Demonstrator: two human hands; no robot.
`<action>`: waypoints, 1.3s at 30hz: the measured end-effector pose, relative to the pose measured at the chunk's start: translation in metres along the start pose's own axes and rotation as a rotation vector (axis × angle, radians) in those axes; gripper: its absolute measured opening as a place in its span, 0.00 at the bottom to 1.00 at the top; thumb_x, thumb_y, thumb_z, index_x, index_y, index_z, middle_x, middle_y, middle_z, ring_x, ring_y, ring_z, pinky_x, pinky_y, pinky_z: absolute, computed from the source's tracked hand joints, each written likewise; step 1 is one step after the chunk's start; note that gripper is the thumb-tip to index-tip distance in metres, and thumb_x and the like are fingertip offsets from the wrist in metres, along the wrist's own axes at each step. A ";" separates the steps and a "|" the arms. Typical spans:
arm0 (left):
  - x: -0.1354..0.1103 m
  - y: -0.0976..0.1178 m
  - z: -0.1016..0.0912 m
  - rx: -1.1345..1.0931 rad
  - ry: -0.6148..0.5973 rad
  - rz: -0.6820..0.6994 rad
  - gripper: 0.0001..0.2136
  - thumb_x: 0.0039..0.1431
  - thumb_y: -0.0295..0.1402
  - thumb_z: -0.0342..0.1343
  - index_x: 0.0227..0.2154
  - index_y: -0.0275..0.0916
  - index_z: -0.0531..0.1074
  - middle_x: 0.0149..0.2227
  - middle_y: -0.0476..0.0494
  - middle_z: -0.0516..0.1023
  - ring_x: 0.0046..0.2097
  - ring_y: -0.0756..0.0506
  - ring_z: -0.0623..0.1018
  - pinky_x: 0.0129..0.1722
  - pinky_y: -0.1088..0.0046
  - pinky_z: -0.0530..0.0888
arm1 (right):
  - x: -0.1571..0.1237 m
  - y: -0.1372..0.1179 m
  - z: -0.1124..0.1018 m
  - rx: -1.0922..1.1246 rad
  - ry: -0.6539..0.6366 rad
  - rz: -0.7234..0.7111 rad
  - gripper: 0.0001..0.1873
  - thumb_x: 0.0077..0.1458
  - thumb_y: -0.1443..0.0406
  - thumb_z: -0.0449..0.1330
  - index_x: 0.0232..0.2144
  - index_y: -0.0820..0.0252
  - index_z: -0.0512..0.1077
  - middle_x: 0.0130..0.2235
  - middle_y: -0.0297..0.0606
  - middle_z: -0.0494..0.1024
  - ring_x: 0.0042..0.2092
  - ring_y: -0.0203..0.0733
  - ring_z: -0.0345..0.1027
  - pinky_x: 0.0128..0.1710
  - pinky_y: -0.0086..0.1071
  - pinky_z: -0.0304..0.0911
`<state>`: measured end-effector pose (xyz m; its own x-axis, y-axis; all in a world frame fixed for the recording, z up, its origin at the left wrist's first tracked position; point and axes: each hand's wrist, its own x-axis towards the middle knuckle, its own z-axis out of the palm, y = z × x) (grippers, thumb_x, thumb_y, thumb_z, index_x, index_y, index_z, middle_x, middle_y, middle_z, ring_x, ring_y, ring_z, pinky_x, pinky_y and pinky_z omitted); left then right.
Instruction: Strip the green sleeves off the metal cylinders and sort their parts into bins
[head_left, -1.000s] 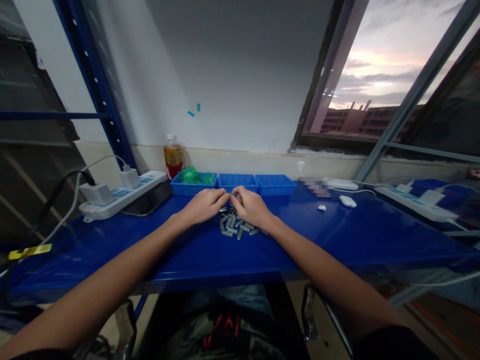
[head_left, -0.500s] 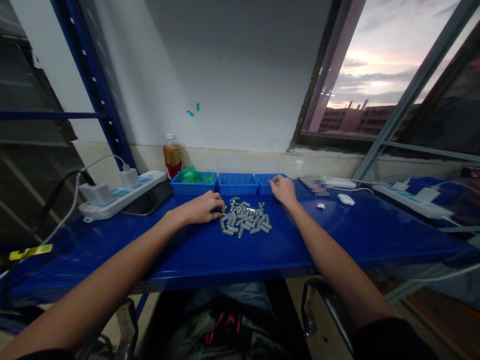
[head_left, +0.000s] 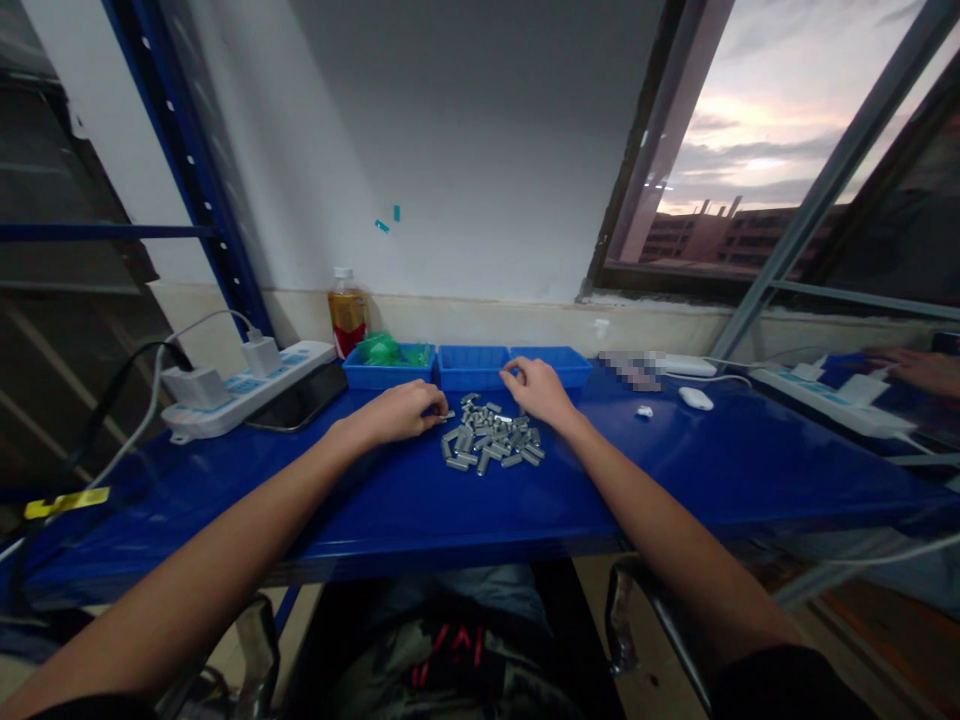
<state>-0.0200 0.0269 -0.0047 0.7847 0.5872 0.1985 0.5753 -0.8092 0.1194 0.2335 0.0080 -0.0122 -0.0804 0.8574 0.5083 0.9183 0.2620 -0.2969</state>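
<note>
A loose heap of small grey metal cylinders lies on the blue table. My left hand rests at the heap's left edge, thumb and fingertips closed on one small metal cylinder. Above the far right side of the heap, in front of the blue bins, is my right hand. Its fingers are loosely bent and a little apart, and I see nothing between them. Behind the heap stand the middle blue bin and the right blue bin, the latter partly covered by my right hand.
The left blue bin holds green plastic, with a drink bottle behind it. Leftward lie a phone and a power strip. On the right are a white earbud case, another power strip and another person's hand.
My right hand has moved left from over the right bin towards the heap. My left hand has barely shifted; a cylinder now shows at its fingertips. Another person's hand has appeared at far right.
</note>
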 end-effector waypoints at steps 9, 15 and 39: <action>0.000 -0.005 0.003 0.108 -0.007 -0.032 0.09 0.53 0.32 0.53 0.35 0.40 0.75 0.39 0.42 0.75 0.42 0.43 0.72 0.43 0.71 0.68 | -0.016 -0.037 0.007 0.094 -0.202 -0.238 0.12 0.57 0.60 0.54 0.38 0.62 0.72 0.25 0.33 0.71 0.30 0.36 0.61 0.36 0.29 0.52; 0.004 -0.001 0.004 0.004 0.082 -0.032 0.09 0.53 0.28 0.49 0.35 0.38 0.74 0.36 0.42 0.77 0.38 0.45 0.75 0.39 0.73 0.69 | -0.017 -0.039 0.005 0.105 -0.214 -0.261 0.12 0.57 0.61 0.55 0.39 0.62 0.72 0.24 0.33 0.71 0.31 0.36 0.61 0.36 0.29 0.52; 0.007 0.016 -0.001 -0.506 0.215 -0.059 0.12 0.53 0.41 0.54 0.31 0.36 0.68 0.28 0.47 0.74 0.31 0.49 0.73 0.32 0.74 0.69 | -0.022 -0.046 0.005 0.150 -0.208 -0.371 0.11 0.55 0.64 0.57 0.41 0.61 0.69 0.27 0.33 0.70 0.33 0.37 0.61 0.34 0.29 0.51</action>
<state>-0.0055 0.0183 -0.0009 0.6590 0.6575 0.3653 0.3924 -0.7149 0.5788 0.1915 -0.0208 -0.0134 -0.4837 0.7601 0.4339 0.7476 0.6166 -0.2466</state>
